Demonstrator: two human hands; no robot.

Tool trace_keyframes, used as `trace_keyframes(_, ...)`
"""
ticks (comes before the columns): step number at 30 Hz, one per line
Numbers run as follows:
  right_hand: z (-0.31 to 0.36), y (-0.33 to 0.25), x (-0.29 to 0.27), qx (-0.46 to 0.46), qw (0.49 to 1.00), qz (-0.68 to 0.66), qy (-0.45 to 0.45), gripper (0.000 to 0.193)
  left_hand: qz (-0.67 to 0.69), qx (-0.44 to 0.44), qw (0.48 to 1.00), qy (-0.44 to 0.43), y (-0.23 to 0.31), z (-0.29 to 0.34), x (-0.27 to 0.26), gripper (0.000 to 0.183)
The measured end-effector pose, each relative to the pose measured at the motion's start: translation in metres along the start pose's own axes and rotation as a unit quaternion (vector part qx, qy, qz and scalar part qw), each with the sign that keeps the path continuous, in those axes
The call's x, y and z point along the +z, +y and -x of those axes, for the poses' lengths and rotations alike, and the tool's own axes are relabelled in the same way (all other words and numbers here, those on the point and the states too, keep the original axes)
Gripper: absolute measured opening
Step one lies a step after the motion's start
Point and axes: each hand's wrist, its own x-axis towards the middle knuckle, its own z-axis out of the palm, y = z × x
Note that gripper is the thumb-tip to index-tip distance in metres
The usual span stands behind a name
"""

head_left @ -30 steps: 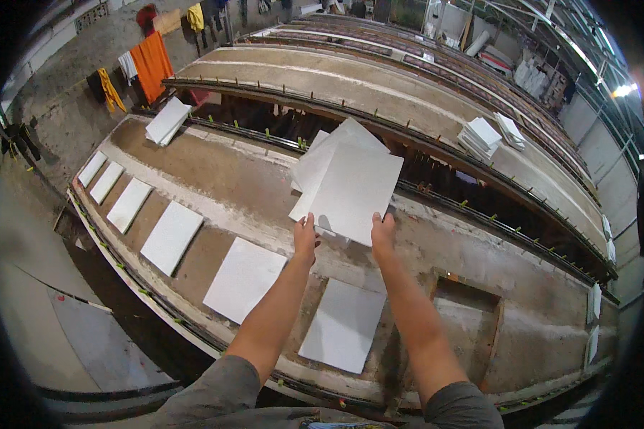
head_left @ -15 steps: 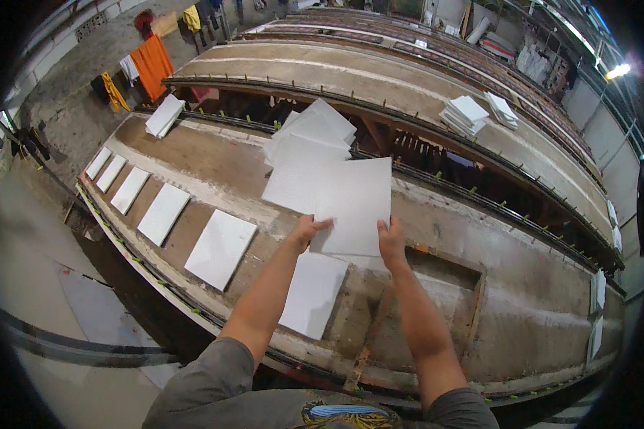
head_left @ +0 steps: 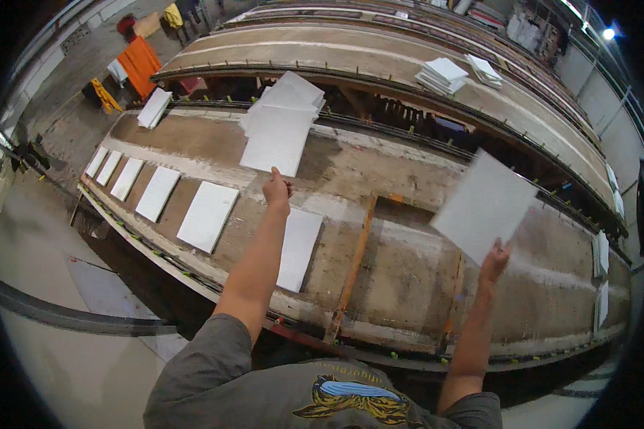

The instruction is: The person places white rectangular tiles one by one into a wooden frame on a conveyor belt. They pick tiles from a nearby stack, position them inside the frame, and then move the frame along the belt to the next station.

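Observation:
My right hand (head_left: pixel 496 260) pinches the near corner of a thin white square sheet (head_left: pixel 485 207), holding it tilted above the table to the right. Motion slightly blurs this sheet. My left hand (head_left: pixel 277 190) is bent loosely, its thumb apart from the curled fingers and nothing seen between them. Its thumb tip overlaps the near edge of another white sheet (head_left: pixel 277 139), which lies on a fanned pile of white sheets (head_left: pixel 288 89); contact cannot be made out. Below my left forearm lies a single white panel (head_left: pixel 299 250) on the long brown table (head_left: pixel 401 286).
Several white panels (head_left: pixel 207 217) lie in a row along the table's left front edge. A wooden frame (head_left: pixel 355 268) rests on the table at centre. A small white stack (head_left: pixel 154 109) stands far left. Behind a dark gap, another long table (head_left: pixel 322 53) carries white stacks (head_left: pixel 442 76).
My right hand has carried the white sheet away from the pile toward the right. My left hand has let go of that sheet and sits further left. The view has shifted a little.

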Motion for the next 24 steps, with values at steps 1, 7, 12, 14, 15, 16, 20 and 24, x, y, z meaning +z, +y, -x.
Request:
trace_keyframes(1,0.010,-0.050,-0.036,0.007,0.996,-0.073,0.057,0.047,-0.084,0.047,0.995,0.004,-0.014,-0.003,-0.019,0.045)
trace_keyframes(7,0.054,-0.001,-0.066,0.050,0.997,-0.045,-0.024,0.055,-0.209,0.056,0.952,-0.216,-0.089,0.092,0.037,0.040)
trace_keyframes(12,0.127,-0.014,-0.020,0.047,0.988,-0.122,-0.082,0.050,-0.295,0.194,0.888,-0.294,-0.155,0.144,0.037,0.045)
trace_keyframes(14,0.150,0.012,0.004,0.037,0.977,-0.147,-0.153,0.042,-0.358,0.314,0.833,-0.283,-0.193,0.150,0.021,0.046)
trace_keyframes(15,0.161,0.028,0.013,0.035,0.973,-0.148,-0.173,0.038,-0.400,0.322,0.812,-0.277,-0.201,0.166,0.016,0.044)
trace_keyframes(16,0.169,0.028,0.019,0.054,0.965,-0.157,-0.205,0.039,-0.443,0.329,0.791,-0.264,-0.206,0.182,0.007,0.043)
trace_keyframes(20,0.194,0.026,0.029,0.100,0.936,-0.171,-0.291,0.039,-0.530,0.365,0.728,-0.235,-0.213,0.225,-0.004,0.039)
trace_keyframes(24,0.206,0.017,0.026,0.137,0.918,-0.209,-0.307,0.040,-0.580,0.380,0.696,-0.185,-0.231,0.235,-0.007,0.039)
